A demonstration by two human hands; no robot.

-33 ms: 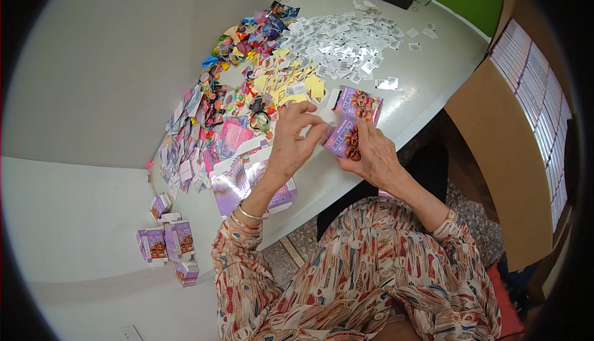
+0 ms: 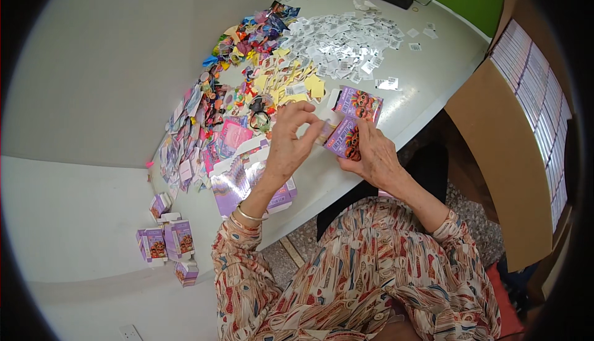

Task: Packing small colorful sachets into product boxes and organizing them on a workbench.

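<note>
While little has shifted, right hand (image 2: 376,154) clamps nearer purple box (image 2: 340,138); left hand (image 2: 293,136), fingers curled, at its end, grip unclear; work seemingly unfinished.

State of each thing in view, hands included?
Held purple box: gripped in the right hand
Left hand: at that box's end, grip unclear
Second purple box: left end open
Flat purple cartons: lying flat, overlapping
Large cardboard carton: open, filled
White packets: loose heap
Boxes at left: folded into shape
</note>
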